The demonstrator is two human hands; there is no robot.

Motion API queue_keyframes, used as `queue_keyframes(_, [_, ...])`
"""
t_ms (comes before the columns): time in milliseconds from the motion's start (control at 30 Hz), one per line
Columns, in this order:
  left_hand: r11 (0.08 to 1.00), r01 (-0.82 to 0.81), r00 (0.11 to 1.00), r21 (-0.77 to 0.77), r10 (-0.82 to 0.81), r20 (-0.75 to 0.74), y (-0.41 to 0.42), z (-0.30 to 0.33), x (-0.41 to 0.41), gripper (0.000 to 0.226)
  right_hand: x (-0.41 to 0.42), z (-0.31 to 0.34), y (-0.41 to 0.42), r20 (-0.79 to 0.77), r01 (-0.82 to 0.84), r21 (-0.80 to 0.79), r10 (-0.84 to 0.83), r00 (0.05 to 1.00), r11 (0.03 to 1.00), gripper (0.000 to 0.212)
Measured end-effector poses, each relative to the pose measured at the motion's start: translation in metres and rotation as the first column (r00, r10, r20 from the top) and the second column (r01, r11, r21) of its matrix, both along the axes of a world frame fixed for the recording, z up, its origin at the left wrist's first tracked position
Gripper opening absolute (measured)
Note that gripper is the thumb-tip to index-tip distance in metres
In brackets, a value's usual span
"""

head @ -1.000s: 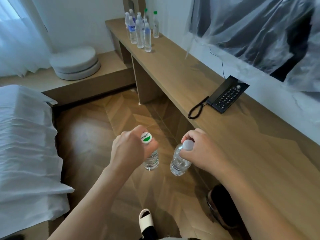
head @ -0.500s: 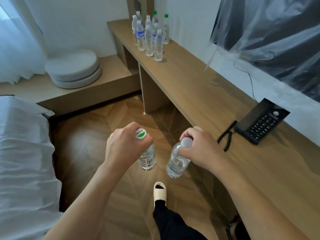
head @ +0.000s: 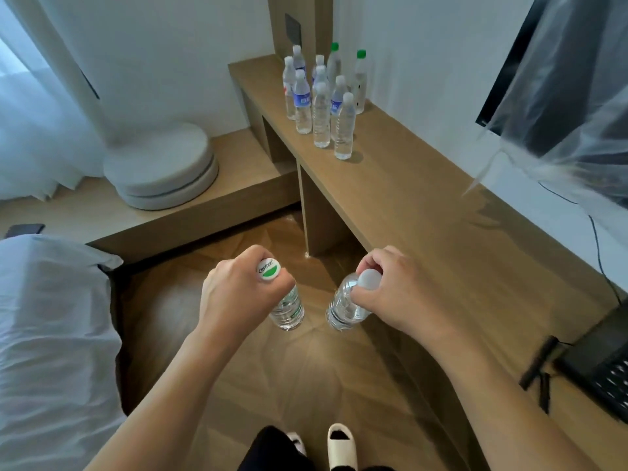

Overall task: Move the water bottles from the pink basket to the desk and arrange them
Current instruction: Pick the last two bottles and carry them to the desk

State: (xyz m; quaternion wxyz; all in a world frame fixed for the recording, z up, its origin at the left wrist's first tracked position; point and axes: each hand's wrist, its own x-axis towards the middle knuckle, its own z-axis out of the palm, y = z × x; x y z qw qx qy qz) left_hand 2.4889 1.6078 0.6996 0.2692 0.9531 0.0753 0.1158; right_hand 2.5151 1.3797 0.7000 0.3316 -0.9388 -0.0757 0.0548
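both forearms reach forward and down over the herringbone wood floor (head: 306, 368), wrists bent so the knuckles face up. the left hand (head: 238, 297) is curled round the neck of a green-capped water bottle (head: 287, 307), its printed cap poking out between thumb and forefinger, the clear body hanging below the fist. the right hand (head: 397, 294) grips a white-capped water bottle (head: 345, 309) the same way, fingers wrapped just under the cap, the body tilted inward toward the other bottle. both bottles hang in the air, near each other but apart, beside the front edge of the desk (head: 424, 205) and not on it.

the long wooden desk runs along the white wall on the right. at its far end stands a cluster of upright water bottles (head: 321, 100), most with white caps, two at the back with green caps. a black desk phone (head: 601, 372) sits at the near right edge. a plastic-covered tv (head: 560, 83) hangs above the desk. on the left are a white-sheeted bed (head: 51, 334), a stack of round grey cushions (head: 159, 168) on a low wooden platform, and sheer curtains (head: 30, 96). pale slippers (head: 341, 443) show at the bottom.
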Motion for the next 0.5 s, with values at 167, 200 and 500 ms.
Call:
queue_keyframes(167, [0.999,0.032,0.999,-0.031,-0.033,-0.009,0.036,-0.007,0.082,0.022,0.072,-0.004,0.035,-0.04,0.03,-0.001,-0.03,0.999,1.0,0.021])
queue_keyframes(200, [0.998,0.047,0.999,-0.036,-0.047,-0.007,0.044,-0.009,0.098,0.023,0.087,-0.007,0.044,-0.051,0.041,0.004,-0.041,0.998,0.999,0.02])
queue_keyframes(500, [0.975,0.219,0.976,-0.035,-0.219,-0.013,0.124,-0.003,0.258,0.024,0.22,-0.011,0.117,-0.093,0.199,-0.006,-0.199,0.976,0.98,0.02])
